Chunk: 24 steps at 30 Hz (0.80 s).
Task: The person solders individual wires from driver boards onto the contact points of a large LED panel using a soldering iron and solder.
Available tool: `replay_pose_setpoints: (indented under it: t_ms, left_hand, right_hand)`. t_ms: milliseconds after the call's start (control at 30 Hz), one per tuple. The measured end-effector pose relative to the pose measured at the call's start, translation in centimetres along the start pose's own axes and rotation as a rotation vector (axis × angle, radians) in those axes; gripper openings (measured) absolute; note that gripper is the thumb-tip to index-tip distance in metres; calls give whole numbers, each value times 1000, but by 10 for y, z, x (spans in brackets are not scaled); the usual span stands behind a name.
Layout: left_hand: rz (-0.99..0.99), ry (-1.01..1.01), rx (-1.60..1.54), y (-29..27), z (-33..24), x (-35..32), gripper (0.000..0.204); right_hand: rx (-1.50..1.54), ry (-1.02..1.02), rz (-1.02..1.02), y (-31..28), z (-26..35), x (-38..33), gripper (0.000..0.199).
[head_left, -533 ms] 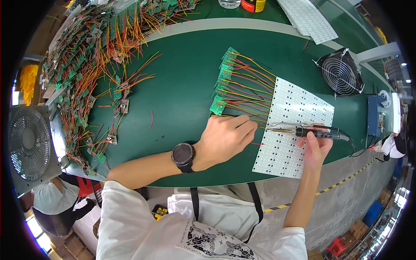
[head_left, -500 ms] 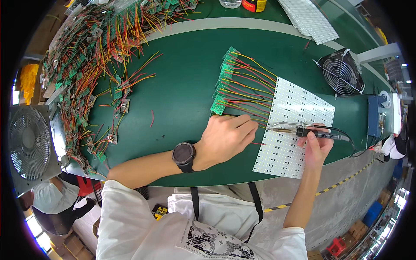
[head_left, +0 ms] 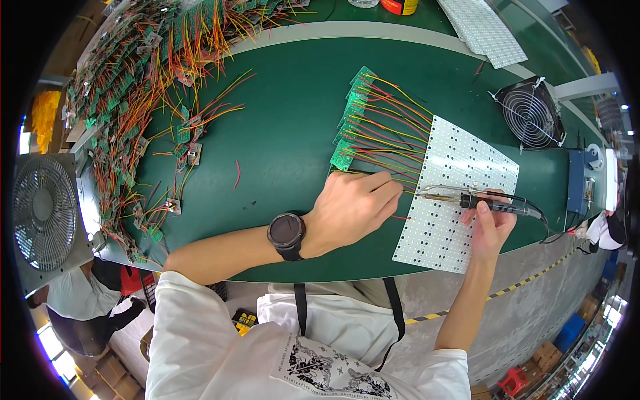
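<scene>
A soldering iron (head_left: 497,205) is gripped in my right hand (head_left: 490,227), its tip pointing left at the left edge of a white LED panel (head_left: 467,160). Close to that tip, my left hand (head_left: 353,205) is closed in a pinch, with a yellow wire (head_left: 405,189) running from its fingertips to the panel edge. Beyond my left hand lies an overlapping row of green circuit boards (head_left: 353,117). Red and yellow wires (head_left: 397,133) stretch from these boards to the panel. My left palm and the undersides of those fingers are hidden.
A big heap of wired circuit boards (head_left: 127,107) covers the table's left side. A small black fan (head_left: 530,115) stands at right, near a blue box (head_left: 577,180). More white panels (head_left: 483,30) lie at the back. The iron's cable (head_left: 543,220) trails right.
The whole view has shifted slightly, and the table things sit a little further right and higher. Both hands and the iron keep nearly the same place against the panel.
</scene>
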<state>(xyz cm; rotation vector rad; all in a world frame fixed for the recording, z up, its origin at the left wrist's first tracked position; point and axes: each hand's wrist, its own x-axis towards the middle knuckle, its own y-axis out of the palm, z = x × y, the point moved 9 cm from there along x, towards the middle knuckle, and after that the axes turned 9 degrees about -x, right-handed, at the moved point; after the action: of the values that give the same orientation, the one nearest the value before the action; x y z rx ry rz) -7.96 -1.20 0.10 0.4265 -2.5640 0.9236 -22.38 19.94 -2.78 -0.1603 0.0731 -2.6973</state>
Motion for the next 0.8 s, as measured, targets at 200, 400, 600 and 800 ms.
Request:
replay_pose_setpoints:
  t_ms: [200,400,600,800]
  left_hand:
    - [-20,16,-7,-1,-1,0,8]
    - [-14,12,-1,0,0,-1,8]
    - [14,6,14,1,1,-1,5]
    - [-51,31,-22,-9,-8,6,7]
  right_hand:
    - [2,-3,38,-2,-3,0,24]
    - [68,-16,-6,-5,-4,0,24]
    - [122,-25,-31,-9,-2,4,23]
    - [149,-5,-21,-13,-11,5,22]
